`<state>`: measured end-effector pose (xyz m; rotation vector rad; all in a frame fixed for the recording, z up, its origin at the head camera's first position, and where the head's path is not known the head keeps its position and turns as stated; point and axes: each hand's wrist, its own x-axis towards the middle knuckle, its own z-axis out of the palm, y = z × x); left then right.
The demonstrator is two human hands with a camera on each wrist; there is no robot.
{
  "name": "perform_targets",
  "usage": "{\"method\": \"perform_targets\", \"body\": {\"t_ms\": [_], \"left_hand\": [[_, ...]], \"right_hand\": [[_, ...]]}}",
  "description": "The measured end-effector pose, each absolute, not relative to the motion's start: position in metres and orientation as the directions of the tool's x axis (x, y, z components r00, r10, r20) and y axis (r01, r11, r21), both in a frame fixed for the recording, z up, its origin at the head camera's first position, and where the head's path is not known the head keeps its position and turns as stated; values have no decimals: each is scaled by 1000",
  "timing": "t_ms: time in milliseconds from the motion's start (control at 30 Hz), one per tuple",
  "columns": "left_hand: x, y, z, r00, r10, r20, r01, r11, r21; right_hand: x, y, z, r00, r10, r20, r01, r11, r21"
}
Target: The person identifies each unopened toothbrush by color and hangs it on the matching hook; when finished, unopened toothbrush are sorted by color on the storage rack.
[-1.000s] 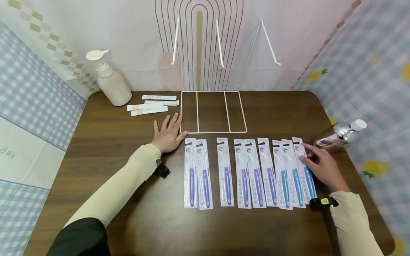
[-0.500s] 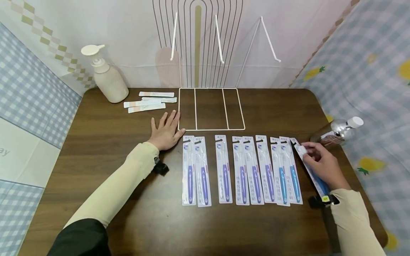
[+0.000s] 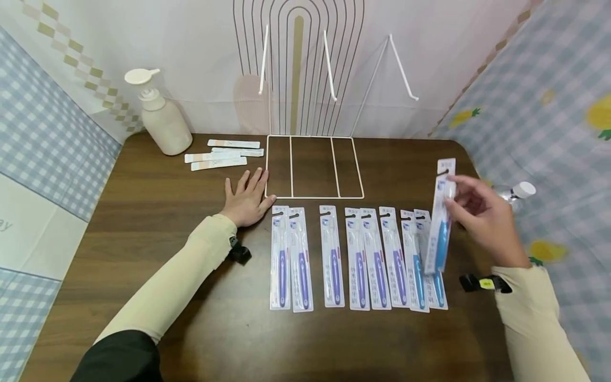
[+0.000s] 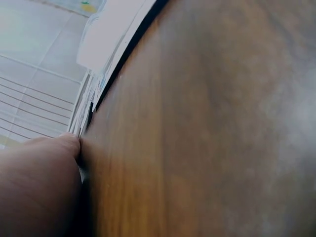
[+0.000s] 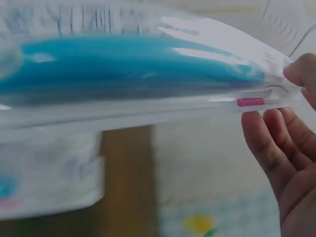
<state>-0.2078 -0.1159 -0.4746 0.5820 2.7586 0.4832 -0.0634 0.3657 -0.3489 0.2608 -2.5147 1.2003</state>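
My right hand (image 3: 487,217) pinches a packaged blue toothbrush (image 3: 440,223) between thumb and fingers, raised upright above the right end of a row of packs. In the right wrist view the clear pack with its blue handle (image 5: 138,61) fills the upper part, thumb above and fingers below. Two more blue toothbrushes (image 3: 416,265) lie under and beside it, the farther right partly hidden by the held pack. Several purple toothbrushes (image 3: 359,260) lie left of them. My left hand (image 3: 246,199) rests flat, fingers spread, at the left edge of a white wire rack (image 3: 315,197).
Three white prongs (image 3: 330,66) of the rack point up and forward at the back. Several paper strips (image 3: 219,159) lie left of the rack, near a pump bottle (image 3: 166,124). A white-capped bottle (image 3: 520,191) stands behind my right hand, partly covered.
My right hand gripped the rightmost blue toothbrush, tipped it up on its side, then lifted it off the table and slightly left. The left hand stayed in place.
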Motion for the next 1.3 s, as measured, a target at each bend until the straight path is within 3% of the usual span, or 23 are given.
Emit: {"method": "perform_targets", "body": {"t_ms": [233, 500, 833, 1067, 1300], "left_hand": [[-205, -116, -472, -882, 429, -193, 337, 863, 377], [-208, -112, -474, -884, 426, -191, 336, 865, 373], [-204, -115, -477, -897, 409, -167, 323, 865, 384], [-200, -116, -477, -897, 407, -171, 318, 864, 390], [-196, -114, -471, -901, 407, -152, 324, 863, 388]], "right_hand": [[-110, 319, -300, -784, -78, 616, -539, 577, -613], [-146, 296, -295, -720, -21, 694, -561, 606, -564], [-185, 277, -311, -684, -7, 729, -575, 620, -533], [-225, 255, -308, -718, 143, 681, -487, 596, -639], [-256, 248, -297, -752, 189, 632, -465, 528, -711]]}}
